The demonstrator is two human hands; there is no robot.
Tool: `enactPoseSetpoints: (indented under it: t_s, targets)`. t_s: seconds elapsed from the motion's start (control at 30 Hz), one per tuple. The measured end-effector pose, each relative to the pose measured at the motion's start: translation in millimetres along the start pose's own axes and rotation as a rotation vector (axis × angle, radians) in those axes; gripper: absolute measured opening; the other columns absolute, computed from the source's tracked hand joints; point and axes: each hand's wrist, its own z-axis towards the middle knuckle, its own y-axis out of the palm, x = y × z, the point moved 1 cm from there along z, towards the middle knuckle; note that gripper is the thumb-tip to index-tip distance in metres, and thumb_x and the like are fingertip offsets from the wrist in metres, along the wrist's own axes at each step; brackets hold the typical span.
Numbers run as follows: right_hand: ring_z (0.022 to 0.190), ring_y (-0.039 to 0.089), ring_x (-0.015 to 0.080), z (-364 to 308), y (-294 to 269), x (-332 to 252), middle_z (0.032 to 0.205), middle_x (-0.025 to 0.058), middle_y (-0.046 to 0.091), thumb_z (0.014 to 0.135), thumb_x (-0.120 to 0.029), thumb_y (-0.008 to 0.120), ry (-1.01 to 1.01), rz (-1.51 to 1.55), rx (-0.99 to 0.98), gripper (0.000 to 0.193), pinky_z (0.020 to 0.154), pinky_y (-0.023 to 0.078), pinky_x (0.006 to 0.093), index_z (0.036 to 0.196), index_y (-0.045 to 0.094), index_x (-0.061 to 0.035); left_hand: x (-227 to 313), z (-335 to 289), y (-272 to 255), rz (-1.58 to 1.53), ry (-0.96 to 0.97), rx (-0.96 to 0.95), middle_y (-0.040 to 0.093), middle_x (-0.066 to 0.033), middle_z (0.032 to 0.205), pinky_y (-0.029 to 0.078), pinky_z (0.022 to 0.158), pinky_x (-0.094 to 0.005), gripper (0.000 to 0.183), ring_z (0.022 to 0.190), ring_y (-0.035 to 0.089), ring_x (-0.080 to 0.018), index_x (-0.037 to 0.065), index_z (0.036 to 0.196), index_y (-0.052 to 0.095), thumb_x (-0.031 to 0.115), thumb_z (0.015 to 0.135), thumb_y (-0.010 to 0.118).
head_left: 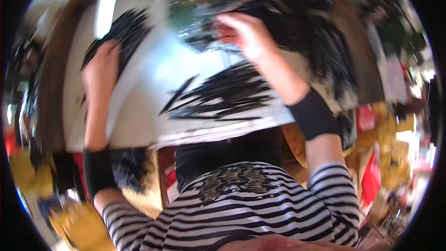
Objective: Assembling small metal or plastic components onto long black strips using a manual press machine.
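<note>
My left hand (103, 65) is over the left part of the table, at the near edge of a bundle of thin black strips (132, 30). Motion smears its fingers, so their grip cannot be made out. Farther right, my right hand (244, 32) is raised with its fingers curled together, beside a crumpled clear plastic sheet or bag (197, 32). Whatever those fingers may hold is too small or blurred to name. Between my forearms, a loose fan of black strips (227, 90) lies near the front edge of the table.
The pale tabletop (134, 111) reflects bright light. A large heap of black strips (320, 42) covers its right side. A bright white lamp-like bar (107, 11) shows at the far left. Yellow (81, 225) and red (370, 181) items stand around the table.
</note>
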Motion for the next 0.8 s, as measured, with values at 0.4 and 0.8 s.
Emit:
enactPoseSetpoints:
  t_s: [0.4, 0.8]
  targets:
    - [0.062, 0.061, 0.0105, -2, 17, 1, 0.078, 0.0043, 0.063, 0.088, -0.020, 0.058, 0.161, -0.104, -0.109, 0.023, 0.055, 0.050, 0.0215, 0.100, 0.062, -0.0004, 63, 10, 40, -0.860, -0.079, -0.339, 0.064, -0.0037, 0.081, 0.038, 0.045, -0.0186, 0.023, 0.048, 0.049, -0.0053, 0.001, 0.100, 0.064, 0.018, 0.085, 0.061]
    - [0.048, 0.055, 0.0081, -16, 41, -8, 0.072, 0.0067, 0.060, 0.091, -0.019, 0.053, 0.213, -0.479, -0.314, 0.026, 0.041, 0.040, 0.0184, 0.101, 0.058, 0.0040, 94, 16, 57, -1.146, -0.197, -0.506, 0.064, -0.0073, 0.083, 0.038, 0.043, -0.0179, 0.029, 0.054, 0.051, -0.0056, -0.003, 0.108, 0.060, 0.015, 0.085, 0.061]
